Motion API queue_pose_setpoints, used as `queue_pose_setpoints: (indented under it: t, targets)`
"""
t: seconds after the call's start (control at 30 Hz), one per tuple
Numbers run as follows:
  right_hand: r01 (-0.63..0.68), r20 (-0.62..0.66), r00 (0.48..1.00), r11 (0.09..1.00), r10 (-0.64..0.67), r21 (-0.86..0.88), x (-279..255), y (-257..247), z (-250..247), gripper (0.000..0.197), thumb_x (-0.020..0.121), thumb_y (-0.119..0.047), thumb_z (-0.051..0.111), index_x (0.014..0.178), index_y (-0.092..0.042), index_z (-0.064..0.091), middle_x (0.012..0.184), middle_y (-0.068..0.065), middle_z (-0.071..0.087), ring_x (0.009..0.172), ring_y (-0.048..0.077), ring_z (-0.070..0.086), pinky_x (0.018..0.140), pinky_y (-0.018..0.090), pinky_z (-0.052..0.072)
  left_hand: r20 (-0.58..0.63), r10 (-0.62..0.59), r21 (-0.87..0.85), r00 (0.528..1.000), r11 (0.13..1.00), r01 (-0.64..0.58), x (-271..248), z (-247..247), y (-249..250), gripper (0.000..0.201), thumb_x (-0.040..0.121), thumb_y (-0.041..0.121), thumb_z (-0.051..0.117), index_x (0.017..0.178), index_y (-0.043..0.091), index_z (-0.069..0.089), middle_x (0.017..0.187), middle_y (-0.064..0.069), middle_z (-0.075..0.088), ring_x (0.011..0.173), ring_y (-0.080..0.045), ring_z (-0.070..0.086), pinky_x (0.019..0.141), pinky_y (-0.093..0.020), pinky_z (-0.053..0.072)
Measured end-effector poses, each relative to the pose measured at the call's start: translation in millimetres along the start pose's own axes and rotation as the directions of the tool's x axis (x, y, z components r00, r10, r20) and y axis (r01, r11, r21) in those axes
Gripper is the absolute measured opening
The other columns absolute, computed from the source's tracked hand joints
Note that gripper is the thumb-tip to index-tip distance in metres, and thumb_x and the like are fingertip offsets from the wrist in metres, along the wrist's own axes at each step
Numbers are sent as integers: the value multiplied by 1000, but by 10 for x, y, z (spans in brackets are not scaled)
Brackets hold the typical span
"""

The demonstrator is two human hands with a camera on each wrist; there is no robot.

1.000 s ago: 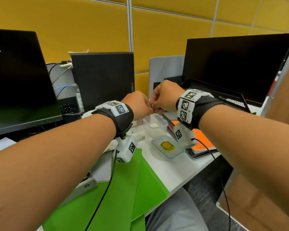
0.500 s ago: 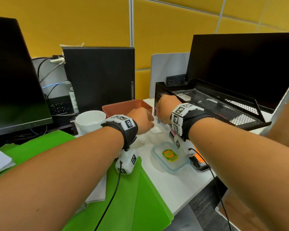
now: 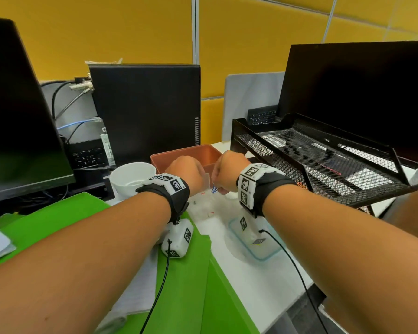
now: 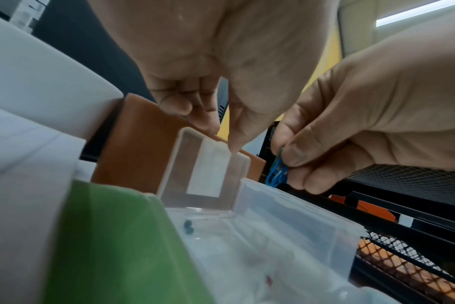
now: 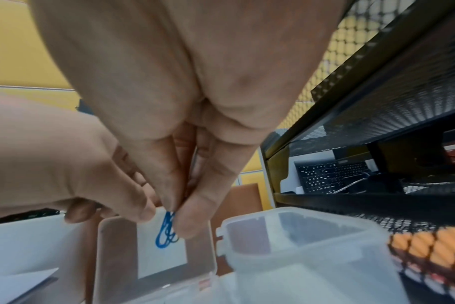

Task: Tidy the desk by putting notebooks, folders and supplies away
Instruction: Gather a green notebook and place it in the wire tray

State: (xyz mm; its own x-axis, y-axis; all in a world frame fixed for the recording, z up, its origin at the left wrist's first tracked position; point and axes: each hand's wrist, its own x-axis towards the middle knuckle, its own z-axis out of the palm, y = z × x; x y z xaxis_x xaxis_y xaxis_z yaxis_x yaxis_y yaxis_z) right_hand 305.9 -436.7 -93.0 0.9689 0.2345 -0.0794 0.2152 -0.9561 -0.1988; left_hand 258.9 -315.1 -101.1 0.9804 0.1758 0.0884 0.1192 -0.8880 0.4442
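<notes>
Pinching blue paper clips (image 5: 166,232) in right hand (image 3: 227,171); left hand (image 3: 186,171) pinches open lid (image 4: 208,166) of clear compartment box (image 4: 286,236). Advice: steady lid, lower clips over compartment, release low.

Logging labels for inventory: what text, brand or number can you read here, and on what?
No text reads clearly.
Tiny characters beside the wrist markers: too small.
White sticker on the small computer: blurred.
Red print seen through the mesh tray: blurred.
</notes>
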Motion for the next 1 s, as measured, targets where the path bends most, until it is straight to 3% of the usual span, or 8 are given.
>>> queue_pose_setpoints:
  t: [0.13,0.27,0.47,0.63,0.83,0.93,1.0]
  targets:
    - [40,-15,999,995,-38,91,60,-132,222,26,84,-11,78,109,-9,73,101,10,76,94,27,75,83,40,63,-23,-28,-37,999,999,27,5,3,-130,27,88,7,68,95,32,76,114,5,72,100,-21,67,90,-37,57]
    - [33,19,999,990,-36,138,89,-230,334,15,92,-9,67,107,-6,71,97,14,75,93,31,75,83,43,63,-15,-16,-71,1000,997,15,2,-9,-175,34,88,2,64,97,31,78,115,5,72,101,-21,67,92,-38,57]
    - [19,42,999,996,-23,90,97,-237,413,17,95,-14,65,110,-9,71,104,12,75,98,28,74,88,38,61,-42,-3,-74,999,997,0,-3,-2,-185,33,89,2,63,94,30,78,111,7,71,97,-20,67,89,-37,57]
    - [-15,61,998,996,9,92,99,-190,368,26,89,-8,72,115,-11,72,106,10,76,95,28,73,88,40,61,-40,-3,-72,999,997,1,12,-5,-169,27,90,6,65,88,31,77,103,9,70,92,-18,67,87,-39,58]
    - [-72,80,995,978,57,194,40,-101,253,22,87,-2,74,108,-6,73,88,10,78,73,25,77,75,40,65,-37,-13,-63,999,998,10,9,-4,-167,25,88,11,67,86,34,75,102,12,70,88,-16,66,84,-40,59]
    - [-82,76,995,971,67,224,-22,-75,185,23,87,-5,75,110,-5,72,87,12,78,73,25,78,77,40,65,-20,-8,-55,1000,998,7,2,-26,-155,24,88,12,68,87,34,76,102,11,70,90,-17,66,86,-40,59]
    - [-80,94,994,961,56,265,-83,-52,123,13,93,-7,69,106,-5,72,78,11,78,69,23,78,78,40,65,-25,-2,-52,1000,999,1,-9,-55,-155,23,87,13,69,86,35,76,104,12,70,91,-16,66,85,-38,58]
